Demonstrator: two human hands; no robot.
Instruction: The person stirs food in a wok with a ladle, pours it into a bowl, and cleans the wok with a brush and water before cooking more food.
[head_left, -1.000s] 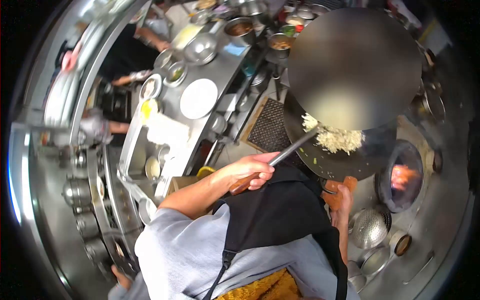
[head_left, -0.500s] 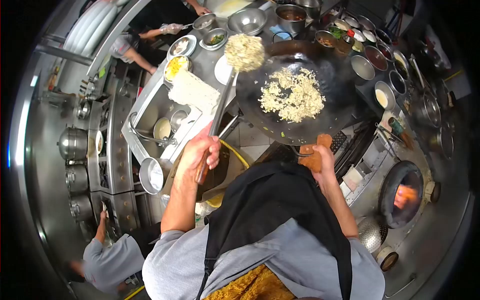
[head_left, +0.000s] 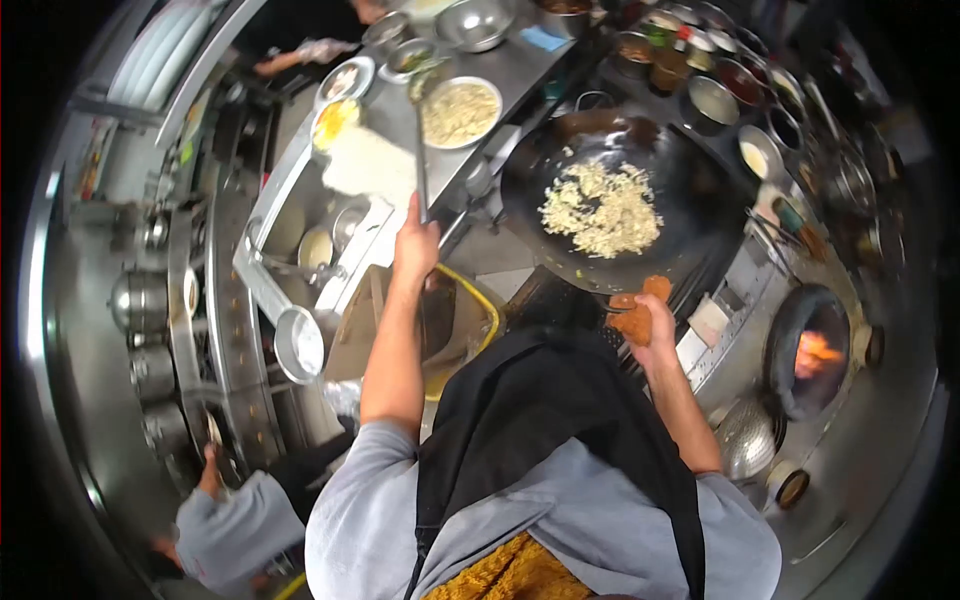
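My left hand (head_left: 415, 245) is closed around the handle of a long ladle (head_left: 421, 160), whose blurred head is beside the white plate (head_left: 497, 100). On that plate lies a mound of fried rice (head_left: 460, 112). My right hand (head_left: 655, 330) grips an orange-brown cloth pad (head_left: 632, 322) wrapped at the near handle of a black wok (head_left: 690, 200). More fried rice (head_left: 603, 210) sits spread in the wok, which is tilted.
A burner with flame (head_left: 815, 355) burns at the right. Steel bowls and sauce tubs crowd the upper right. A dish of yellow food (head_left: 335, 122) and a white cloth (head_left: 370, 165) lie on the left counter. One person (head_left: 240, 525) works at lower left; another's gloved hand (head_left: 325, 50) shows above.
The heaped rice in the ladle has gone onto the white plate. My left hand has moved up and forward with the ladle. The wok has shifted slightly right in view.
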